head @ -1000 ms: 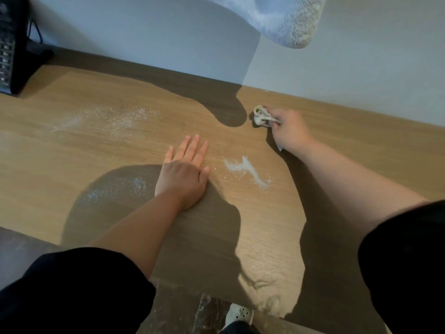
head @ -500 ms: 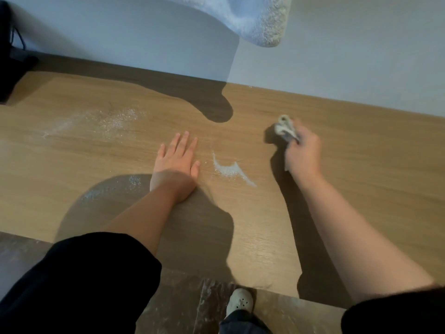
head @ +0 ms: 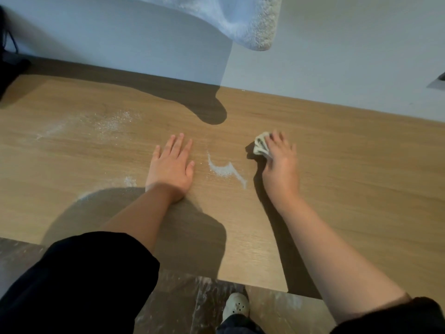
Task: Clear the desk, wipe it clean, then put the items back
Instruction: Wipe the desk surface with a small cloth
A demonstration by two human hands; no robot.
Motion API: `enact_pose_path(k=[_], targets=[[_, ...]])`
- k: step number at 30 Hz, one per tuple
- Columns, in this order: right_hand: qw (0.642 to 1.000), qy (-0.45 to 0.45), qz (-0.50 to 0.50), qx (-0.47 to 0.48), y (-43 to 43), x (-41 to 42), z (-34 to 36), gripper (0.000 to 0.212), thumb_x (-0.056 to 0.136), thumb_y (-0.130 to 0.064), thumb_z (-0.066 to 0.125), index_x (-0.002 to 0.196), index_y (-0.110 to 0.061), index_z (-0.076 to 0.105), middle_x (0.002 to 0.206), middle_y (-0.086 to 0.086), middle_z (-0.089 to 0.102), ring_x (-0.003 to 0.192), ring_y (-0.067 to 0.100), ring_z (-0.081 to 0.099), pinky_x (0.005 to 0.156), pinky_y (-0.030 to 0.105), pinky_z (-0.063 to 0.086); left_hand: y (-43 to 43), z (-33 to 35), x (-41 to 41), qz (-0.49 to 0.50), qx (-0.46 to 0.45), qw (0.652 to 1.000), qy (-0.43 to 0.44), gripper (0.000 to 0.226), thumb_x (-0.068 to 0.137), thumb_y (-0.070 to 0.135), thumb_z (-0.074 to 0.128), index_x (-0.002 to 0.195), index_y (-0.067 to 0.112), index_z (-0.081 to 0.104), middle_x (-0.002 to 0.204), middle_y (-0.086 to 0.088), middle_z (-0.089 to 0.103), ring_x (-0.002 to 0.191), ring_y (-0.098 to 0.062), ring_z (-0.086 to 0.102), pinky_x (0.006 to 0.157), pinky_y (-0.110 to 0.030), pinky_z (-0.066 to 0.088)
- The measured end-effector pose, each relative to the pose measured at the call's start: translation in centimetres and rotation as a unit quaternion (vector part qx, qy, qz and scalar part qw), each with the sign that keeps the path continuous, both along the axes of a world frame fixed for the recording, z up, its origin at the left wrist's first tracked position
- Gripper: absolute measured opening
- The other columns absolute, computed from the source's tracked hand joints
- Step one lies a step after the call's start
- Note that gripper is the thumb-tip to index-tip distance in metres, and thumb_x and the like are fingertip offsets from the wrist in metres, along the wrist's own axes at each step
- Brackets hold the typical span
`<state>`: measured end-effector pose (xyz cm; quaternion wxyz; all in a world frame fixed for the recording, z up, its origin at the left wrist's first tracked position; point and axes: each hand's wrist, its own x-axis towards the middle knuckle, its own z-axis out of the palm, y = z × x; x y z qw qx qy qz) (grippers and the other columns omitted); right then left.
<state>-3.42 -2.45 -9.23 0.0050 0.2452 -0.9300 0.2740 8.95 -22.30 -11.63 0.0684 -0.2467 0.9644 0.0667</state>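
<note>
Cloth (head: pixel 261 147) in right hand (head: pixel 281 162) on desk (head: pixel 349 179), edges well apart.

Right hand (head: pixel 279 162) holds a crumpled cloth (head: pixel 261 147), perhaps paper, against the desk (head: pixel 349 165).

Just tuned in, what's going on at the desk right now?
A person is wiping the light wooden desk. The right hand holds a crumpled pale grey cloth against the top, just right of a curved streak of white powder. The left hand rests flat on the wood beside that streak. A thinner dusting of white powder lies far left, so wiping is not done.
</note>
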Motion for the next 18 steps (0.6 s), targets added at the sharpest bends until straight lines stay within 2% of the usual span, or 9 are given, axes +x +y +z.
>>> enact_pose_path(k=[2, 4, 7, 10, 13, 18], targets=[[0.996, 0.030, 0.013, 0.079, 0.6, -2.1, 0.0, 0.051, 0.096, -0.008, 0.045, 0.146, -0.013, 0.037, 0.158, 0.008, 0.021, 0.148, 0.023, 0.007, 0.120, 0.041, 0.000, -0.1, 0.0, 0.0, 0.000, 0.002, 1.000, 0.005, 0.059, 0.102, 0.037, 0.018, 0.157, 0.022, 0.000, 0.164, 0.000, -0.007, 0.151, -0.017, -0.007, 0.123, -0.044, 0.002], [0.992, 0.000, 0.029, 0.123, 0.6, -3.3, -0.1, 0.051, 0.100, -0.030, 0.041, 0.147, -0.012, 0.035, 0.158, 0.010, 0.022, 0.148, 0.025, 0.007, 0.119, 0.045, 0.002, -0.1, -0.1, 0.0, 0.000, 0.002, 1.000, 0.007, 0.059, 0.102, 0.037, 0.019, 0.157, 0.022, 0.001, 0.164, 0.000, -0.007, 0.151, -0.017, -0.007, 0.123, -0.044, 0.002], [0.995, -0.037, 0.010, 0.087, -0.2, -3.2, -0.7, 0.055, 0.099, -0.046, 0.039, 0.139, -0.009, 0.049, 0.152, 0.006, 0.037, 0.146, 0.022, 0.018, 0.118, 0.047, 0.007, -0.1, -0.2, 0.0, -0.001, 0.001, 1.000, 0.008, 0.059, 0.102, 0.037, 0.019, 0.157, 0.021, 0.002, 0.164, 0.000, -0.006, 0.151, -0.018, -0.007, 0.123, -0.045, 0.002], [0.998, -0.027, -0.048, 0.043, -1.3, -2.5, -1.0, 0.047, 0.096, -0.043, 0.051, 0.127, -0.009, 0.061, 0.147, 0.004, 0.045, 0.144, 0.021, 0.025, 0.119, 0.044, 0.007, -0.1, -0.3, 0.0, -0.001, 0.000, 1.000, 0.012, 0.059, 0.102, 0.037, 0.020, 0.157, 0.021, 0.004, 0.165, -0.001, -0.004, 0.151, -0.018, -0.005, 0.123, -0.045, 0.003], [0.997, -0.050, -0.061, 0.026, -1.5, -2.2, -0.3, 0.034, 0.095, -0.028, 0.058, 0.122, -0.010, 0.064, 0.143, 0.005, 0.049, 0.140, 0.024, 0.031, 0.118, 0.040, 0.016, -0.1, -0.3, 0.1, -0.003, -0.005, 1.000, 0.014, 0.060, 0.101, 0.038, 0.018, 0.157, 0.021, 0.003, 0.164, -0.001, -0.004, 0.151, -0.018, -0.005, 0.123, -0.045, 0.003], [0.999, -0.024, 0.031, 0.026, -0.3, -2.2, -0.9, 0.031, 0.093, -0.009, 0.057, 0.124, -0.012, 0.064, 0.141, 0.004, 0.052, 0.137, 0.021, 0.039, 0.112, 0.030, 0.023, -0.1, -0.3, 0.1, -0.002, 0.003, 1.000, 0.019, 0.059, 0.102, 0.038, 0.019, 0.157, 0.022, 0.003, 0.164, -0.001, -0.004, 0.151, -0.018, -0.006, 0.123, -0.044, 0.002]])
